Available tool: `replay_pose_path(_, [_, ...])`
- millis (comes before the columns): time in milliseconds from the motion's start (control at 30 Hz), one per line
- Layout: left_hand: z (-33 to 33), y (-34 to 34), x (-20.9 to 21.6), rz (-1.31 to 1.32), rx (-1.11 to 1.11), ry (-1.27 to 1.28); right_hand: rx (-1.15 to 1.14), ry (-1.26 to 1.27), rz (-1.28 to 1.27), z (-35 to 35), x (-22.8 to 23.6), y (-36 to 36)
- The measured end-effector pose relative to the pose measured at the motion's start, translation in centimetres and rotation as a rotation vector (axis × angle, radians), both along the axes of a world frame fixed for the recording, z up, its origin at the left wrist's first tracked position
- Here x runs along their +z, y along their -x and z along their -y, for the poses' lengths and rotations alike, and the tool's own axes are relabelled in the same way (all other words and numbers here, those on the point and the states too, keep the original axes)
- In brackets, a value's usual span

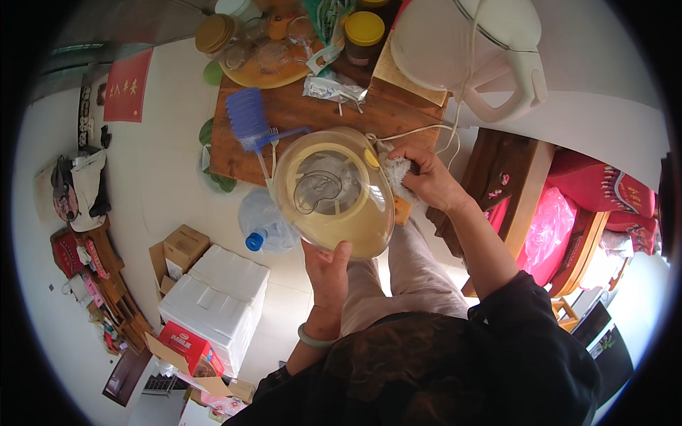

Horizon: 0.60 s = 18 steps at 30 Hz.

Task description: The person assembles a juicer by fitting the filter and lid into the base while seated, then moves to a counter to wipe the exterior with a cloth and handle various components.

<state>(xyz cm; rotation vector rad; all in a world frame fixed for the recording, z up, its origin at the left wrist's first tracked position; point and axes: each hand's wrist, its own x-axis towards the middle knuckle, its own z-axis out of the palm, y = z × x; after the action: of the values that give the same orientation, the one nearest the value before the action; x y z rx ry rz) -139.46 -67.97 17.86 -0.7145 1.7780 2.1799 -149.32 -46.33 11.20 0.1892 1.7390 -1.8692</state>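
Note:
A rounded cream-yellow appliance (359, 231) with a clear cover is held over the table's near edge. Through the cover I see a round opening and a thin wire loop. My left hand (328, 273) grips its near edge, thumb on top and the other fingers mostly hidden beneath. My right hand (433, 181) is closed on a crumpled whitish scrubber (399, 174) at the appliance's right side, near a small yellow tab (371, 157). Whether the scrubber presses on the shell I cannot tell.
The wooden table (312, 117) bears a blue brush (247, 117), a fork (274, 142), a yellow tray (284, 77) of glassware, a yellow-lidded jar (364, 30) and a large white kettle (469, 42). A white cord (419, 128) loops rightward. A plastic bottle (263, 224) stands left, white boxes (213, 291) lower left.

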Motion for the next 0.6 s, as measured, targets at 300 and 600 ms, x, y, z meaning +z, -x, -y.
replay_pose_path(300, [0.5, -0.4, -1.3, -0.024, 0.06, -0.139, -0.205, -0.071, -0.014, 3.1, -1.4, 2.0])
replay_pose_path(600, [1.1, -0.2, -0.4, -0.057, 0.087, -0.121, 0.078, -0.328, 0.16, 1.0, 1.8, -8.5])
